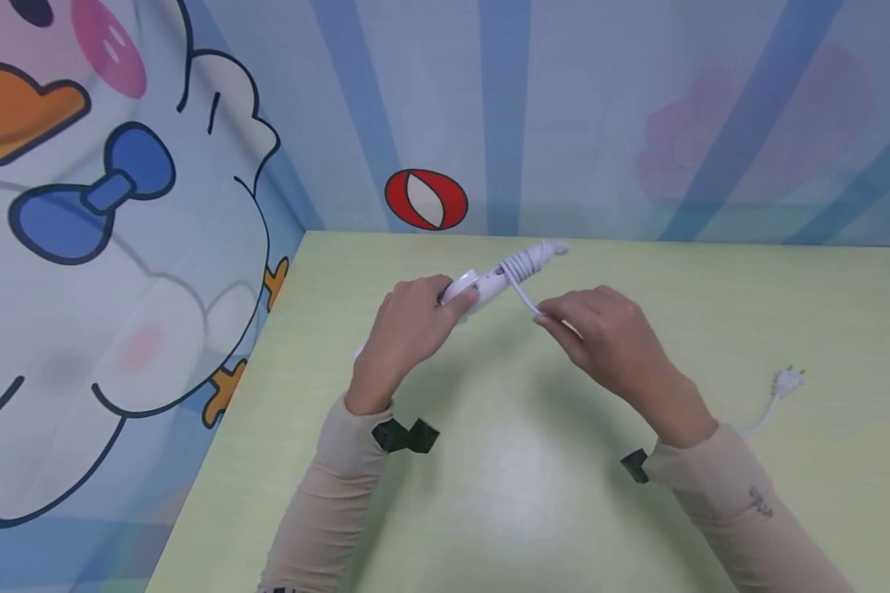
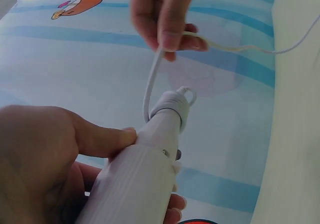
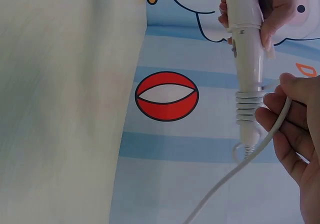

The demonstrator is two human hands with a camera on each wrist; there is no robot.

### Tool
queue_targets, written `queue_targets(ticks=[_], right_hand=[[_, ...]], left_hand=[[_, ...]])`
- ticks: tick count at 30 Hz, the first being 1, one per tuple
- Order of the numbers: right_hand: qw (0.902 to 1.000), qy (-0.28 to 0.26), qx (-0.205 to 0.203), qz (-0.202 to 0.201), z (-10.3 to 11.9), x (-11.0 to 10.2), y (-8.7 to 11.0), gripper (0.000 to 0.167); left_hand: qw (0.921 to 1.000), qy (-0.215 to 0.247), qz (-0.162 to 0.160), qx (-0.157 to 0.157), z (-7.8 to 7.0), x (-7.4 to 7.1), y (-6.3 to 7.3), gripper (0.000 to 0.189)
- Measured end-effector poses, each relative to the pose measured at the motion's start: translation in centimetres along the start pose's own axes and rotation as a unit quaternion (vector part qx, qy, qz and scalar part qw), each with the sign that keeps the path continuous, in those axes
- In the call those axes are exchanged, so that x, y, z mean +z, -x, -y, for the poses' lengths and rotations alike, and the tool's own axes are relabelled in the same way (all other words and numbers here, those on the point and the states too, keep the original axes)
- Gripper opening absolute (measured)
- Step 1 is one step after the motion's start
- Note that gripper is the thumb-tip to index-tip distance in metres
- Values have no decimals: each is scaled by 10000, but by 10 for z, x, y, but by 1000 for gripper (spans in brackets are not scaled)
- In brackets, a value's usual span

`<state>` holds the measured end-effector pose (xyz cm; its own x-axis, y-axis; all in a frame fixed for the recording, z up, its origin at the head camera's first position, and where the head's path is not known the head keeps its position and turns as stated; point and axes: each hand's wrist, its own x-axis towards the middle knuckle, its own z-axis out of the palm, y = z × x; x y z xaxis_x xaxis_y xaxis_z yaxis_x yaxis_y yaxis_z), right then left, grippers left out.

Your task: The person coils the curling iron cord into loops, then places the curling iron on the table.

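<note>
A white curling iron (image 1: 489, 284) is held up over the table, tilted with its cord end toward the back right. My left hand (image 1: 415, 321) grips its body, thumb along the near side; the wrist hides much of the rest. Several turns of the white power cord (image 2: 170, 106) wrap the narrow handle end, and a small cord loop shows at the tip. To the right, my right hand (image 1: 608, 338) pinches the cord between thumb and fingers, a short taut stretch running to the coils. In the right wrist view the cord's free part (image 3: 215, 189) hangs away below the fingers.
The two-pin plug (image 1: 789, 380) lies on the pale yellow-green table (image 1: 534, 494) at the right, its cord passing under the right sleeve (image 1: 742, 502). A printed blue wall (image 1: 578, 123) stands along the table's back edge, another cartoon-printed one (image 1: 215, 206) on the left.
</note>
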<state>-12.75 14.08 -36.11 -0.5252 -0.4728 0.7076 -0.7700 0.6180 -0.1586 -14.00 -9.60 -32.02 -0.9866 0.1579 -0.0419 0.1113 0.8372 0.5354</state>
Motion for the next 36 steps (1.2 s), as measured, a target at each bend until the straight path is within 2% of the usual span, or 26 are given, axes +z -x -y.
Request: queue_targets(ticks=[5,9,17,23,27,31,32,34,36], right_hand=[[9995,-264,192,4,-3,7,10,17],[9978,-537,399,1,-7,12,17,18],[9949,-864,527,-17,-17,20,25,17],[9964,-736,363,-200,-18,20,25,45],[9981,-452,345,-231,-17,17,26,53],[9959,-662,573,207,-14,12,26,23],[9957,-684,542,321,-15,11,27,28],[9967,-646,269,405,-16,9,27,51],[9978,-582,-123,284,-18,7,27,43]], left_hand=[[9991,378,60,185,2,-5,0,38],[9972,592,250,390,2,-8,2,35],[9874,1100,973,593,0,-15,10,30],[9752,1475,1447,788,-2,-20,16,28],[9673,1513,1634,1212,-3,-23,20,23],[9587,1276,1806,1788,-4,-25,23,20],[9562,1215,1844,1922,-4,-25,24,20],[9517,1088,1934,2123,-4,-27,26,19],[9466,1021,2042,2277,-4,-28,27,18]])
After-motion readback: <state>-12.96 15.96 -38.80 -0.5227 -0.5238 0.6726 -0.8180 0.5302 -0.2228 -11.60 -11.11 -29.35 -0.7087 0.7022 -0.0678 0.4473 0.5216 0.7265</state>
